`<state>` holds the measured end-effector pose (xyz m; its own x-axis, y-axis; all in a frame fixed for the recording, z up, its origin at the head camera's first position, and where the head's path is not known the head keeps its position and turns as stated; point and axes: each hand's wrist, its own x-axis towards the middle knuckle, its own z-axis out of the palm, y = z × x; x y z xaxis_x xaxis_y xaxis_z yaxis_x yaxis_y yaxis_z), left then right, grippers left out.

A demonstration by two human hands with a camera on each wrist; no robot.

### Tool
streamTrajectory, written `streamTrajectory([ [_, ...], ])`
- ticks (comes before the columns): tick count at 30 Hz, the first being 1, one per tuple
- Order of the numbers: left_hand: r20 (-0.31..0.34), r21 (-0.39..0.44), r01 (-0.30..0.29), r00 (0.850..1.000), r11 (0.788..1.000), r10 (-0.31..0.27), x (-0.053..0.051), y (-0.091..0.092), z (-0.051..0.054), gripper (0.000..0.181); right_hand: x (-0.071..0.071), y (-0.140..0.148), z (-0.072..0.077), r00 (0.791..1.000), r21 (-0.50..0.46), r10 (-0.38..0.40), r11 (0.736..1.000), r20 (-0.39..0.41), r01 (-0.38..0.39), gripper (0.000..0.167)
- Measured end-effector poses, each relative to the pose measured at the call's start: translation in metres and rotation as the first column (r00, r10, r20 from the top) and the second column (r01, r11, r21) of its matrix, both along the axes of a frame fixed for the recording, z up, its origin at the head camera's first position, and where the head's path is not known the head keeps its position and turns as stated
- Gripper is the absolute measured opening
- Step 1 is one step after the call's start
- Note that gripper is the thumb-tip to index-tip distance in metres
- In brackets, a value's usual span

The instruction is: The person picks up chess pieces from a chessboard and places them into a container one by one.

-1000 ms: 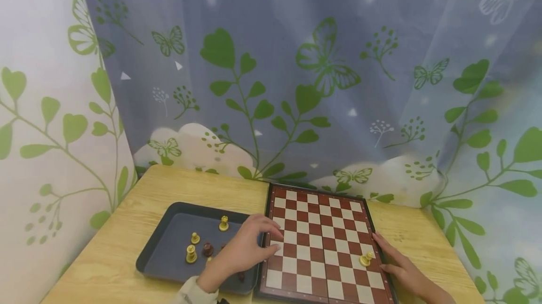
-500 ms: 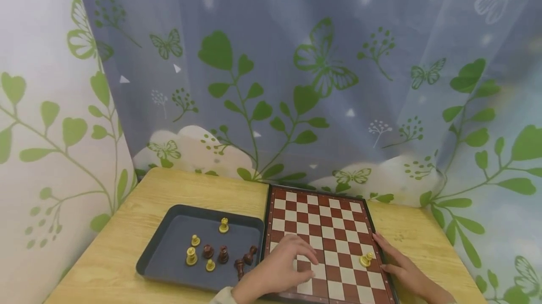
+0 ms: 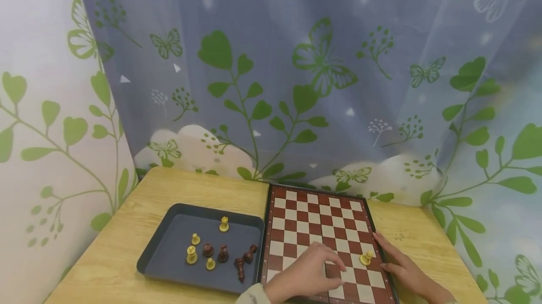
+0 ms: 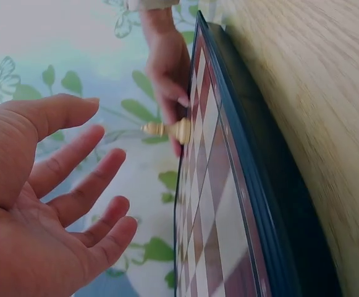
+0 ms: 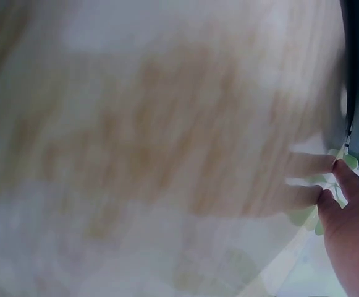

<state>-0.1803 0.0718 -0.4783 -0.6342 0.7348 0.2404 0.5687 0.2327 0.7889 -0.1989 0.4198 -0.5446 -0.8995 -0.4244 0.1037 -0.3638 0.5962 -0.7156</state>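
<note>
My left hand point(image 3: 311, 271) hovers over the near part of the red-and-white chessboard point(image 3: 297, 225), fingers loosely bent and nothing between them. In the left wrist view the same hand point(image 4: 49, 204) has its fingers spread, apart from the board. A gold chess piece point(image 3: 366, 258) stands upright near the board's right side; its kind is too small to tell. My right hand point(image 3: 404, 271) rests against the board's right edge, close to that piece, and holds nothing. In the right wrist view part of the right hand point(image 5: 352, 229) shows beside the dark board edge.
Left of the board sits a dark tray point(image 3: 169, 217). Inside it are several gold pieces, one a rook-like piece point(image 3: 191, 254), and several dark brown pieces, some upright, some lying like the dark brown piece point(image 3: 240, 268). Both stand on a wooden table point(image 3: 106, 247) before a patterned curtain point(image 3: 271, 83).
My left hand has moved rightward from the tray's right edge to over the board, uncovering the brown pieces in the tray. My right hand and the gold piece on the board stay put.
</note>
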Motion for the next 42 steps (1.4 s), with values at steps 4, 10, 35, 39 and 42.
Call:
streamTrajectory([
  [4,0.017,-0.048,0.0,1.0,0.999,0.001,-0.003,0.017,0.004,0.026,-0.001,0.0,0.002,1.0,-0.02,0.011,1.0,-0.024,-0.011,0.068],
  [10,0.006,-0.092,0.041,0.999,0.995,-0.04,-0.01,0.037,0.002,0.031,0.0,-0.002,0.002,1.0,-0.03,0.016,0.999,-0.013,-0.017,0.068],
  [35,-0.109,-0.29,-0.031,0.994,0.956,-0.001,-0.042,0.089,0.002,0.024,0.0,-0.002,0.001,1.0,-0.028,-0.024,0.999,-0.002,0.024,0.069],
  [39,-0.108,-0.284,-0.066,0.993,0.957,0.037,-0.044,0.092,0.0,0.02,0.002,-0.003,-0.001,0.999,-0.045,0.009,0.999,-0.036,-0.011,0.068],
  [42,-0.11,-0.287,-0.099,0.991,0.953,0.07,-0.045,0.095,-0.001,0.018,0.003,-0.003,-0.002,0.999,-0.054,0.018,0.998,-0.046,-0.021,0.068],
])
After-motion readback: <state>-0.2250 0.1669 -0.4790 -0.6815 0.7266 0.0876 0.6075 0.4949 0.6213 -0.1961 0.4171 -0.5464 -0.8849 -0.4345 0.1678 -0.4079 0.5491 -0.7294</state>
